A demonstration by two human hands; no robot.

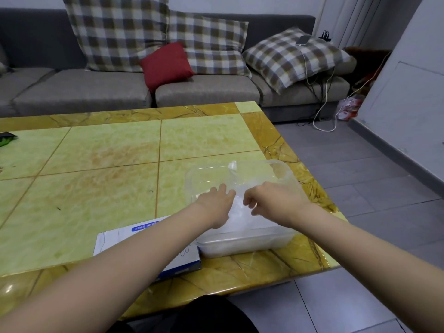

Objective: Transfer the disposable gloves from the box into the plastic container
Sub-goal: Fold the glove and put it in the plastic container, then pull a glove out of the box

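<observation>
The clear container [242,247] sits at the near right corner of the desk [101,183]. Its open lid [252,170] spreads behind it and bars a reach from the far side. The box [120,236] lies just beside the container's left wall, closing that side. The left hand [216,203] and right hand [271,200] crowd the space above the container's opening. Broad desk surface stretches left of the container.
</observation>
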